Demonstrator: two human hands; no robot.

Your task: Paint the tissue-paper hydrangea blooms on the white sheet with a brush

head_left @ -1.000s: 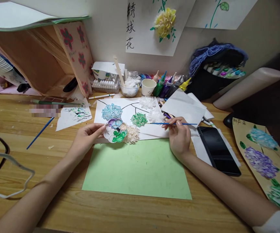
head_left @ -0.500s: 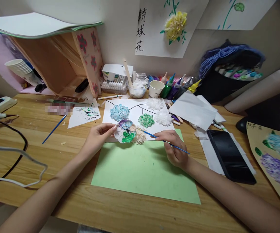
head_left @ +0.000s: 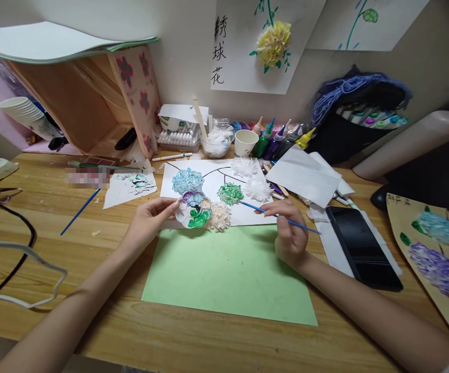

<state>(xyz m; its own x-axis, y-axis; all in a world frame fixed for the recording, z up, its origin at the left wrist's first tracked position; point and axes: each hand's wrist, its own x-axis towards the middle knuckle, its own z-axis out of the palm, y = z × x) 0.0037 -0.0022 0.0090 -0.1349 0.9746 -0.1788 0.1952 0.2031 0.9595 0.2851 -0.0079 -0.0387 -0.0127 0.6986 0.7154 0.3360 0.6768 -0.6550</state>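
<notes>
My left hand [head_left: 155, 215] pinches the edge of a small flower-shaped paint palette [head_left: 193, 220] with purple, blue, black and green paint in its wells. Between the fingers of my right hand [head_left: 290, 230] is a thin blue paintbrush [head_left: 300, 226], its tip pointing left near the green paper flower [head_left: 230, 193]. Below lies a white sheet [head_left: 248, 216] with black branch lines. It bears a blue flower [head_left: 187, 180], white flowers [head_left: 258, 188] and a peach flower [head_left: 220, 216], partly behind the palette. A light green sheet [head_left: 228, 274] extends toward me from under the white one.
Behind the sheet stand a bowl of white scraps [head_left: 215, 145], a paper cup [head_left: 246, 143] and several paint bottles [head_left: 265, 139]. A black phone [head_left: 363, 248] lies right. At left are another blue brush [head_left: 80, 211], a paint-smeared paper [head_left: 131, 189] and cables [head_left: 30, 228].
My right hand has drawn the brush rightward, away from the palette, and its fingers have shifted. My left hand still holds the palette. The whole view has shifted slightly.
</notes>
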